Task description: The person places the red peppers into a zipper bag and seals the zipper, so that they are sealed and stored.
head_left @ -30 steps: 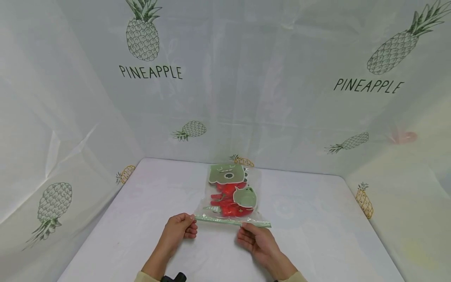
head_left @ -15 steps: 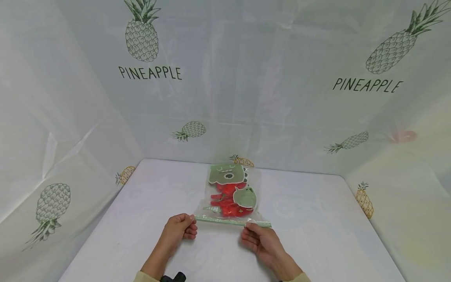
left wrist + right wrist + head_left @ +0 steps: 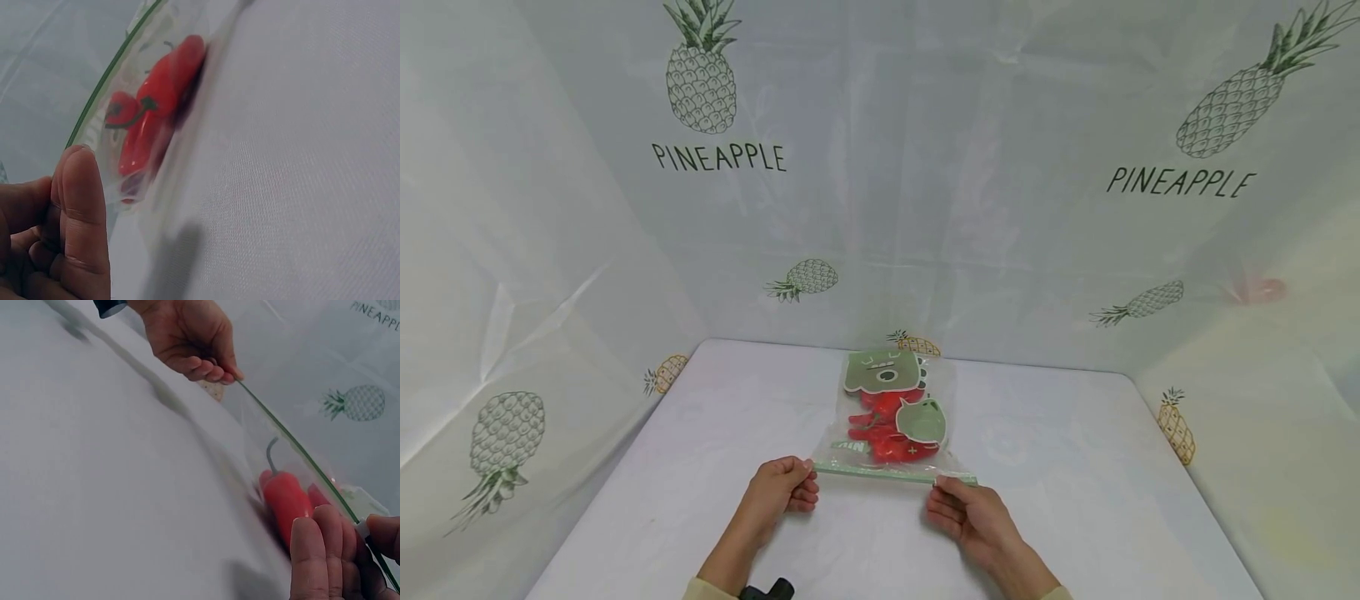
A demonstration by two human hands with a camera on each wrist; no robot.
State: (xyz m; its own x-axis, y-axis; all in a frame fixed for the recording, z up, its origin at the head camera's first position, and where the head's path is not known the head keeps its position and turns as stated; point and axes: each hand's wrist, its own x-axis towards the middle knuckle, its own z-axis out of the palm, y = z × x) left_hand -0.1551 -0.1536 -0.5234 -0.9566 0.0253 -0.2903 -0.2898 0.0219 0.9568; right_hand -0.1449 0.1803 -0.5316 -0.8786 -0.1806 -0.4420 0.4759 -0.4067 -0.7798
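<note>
A clear slider zip bag [image 3: 883, 371] with green cartoon prints lies on the table, its green zip edge [image 3: 872, 473] toward me and lifted. Red peppers [image 3: 895, 450] with green stems fill it. At the left end of that edge, the thumb and fingers of my left hand [image 3: 778, 492] pinch the corner. My right hand [image 3: 973, 517] is near the right end, pinching a small white slider [image 3: 362, 529] on the green strip between thumb and fingers. Taut and straight, the strip runs between both hands. In the left wrist view, the peppers [image 3: 156, 94] show through the plastic.
A white cloth covers the table [image 3: 1075, 467]. White sheets [image 3: 917, 167] printed with pineapples hang behind and at both sides. A black object [image 3: 769, 590] shows at the bottom edge beside the left forearm.
My right hand has slid rightward along the zip edge, toward the bag's right corner. The left hand keeps its hold on the left corner, and the bag stays in place.
</note>
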